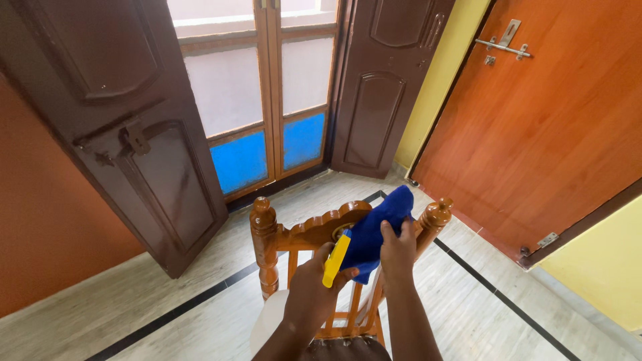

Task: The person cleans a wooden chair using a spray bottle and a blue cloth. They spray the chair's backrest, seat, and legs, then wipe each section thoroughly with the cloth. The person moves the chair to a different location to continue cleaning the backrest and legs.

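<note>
While clenched on a yellow tool [336,259] and blue cloth [376,230], both hands over wooden chair [304,234], pale tiled floor [167,294]

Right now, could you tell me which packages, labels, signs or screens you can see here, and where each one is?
None in view: no package, label, sign or screen.
Yellow object: in the left hand, narrow, kind unclear.
Blue cloth: under the right hand, on the wooden chair back.
</note>
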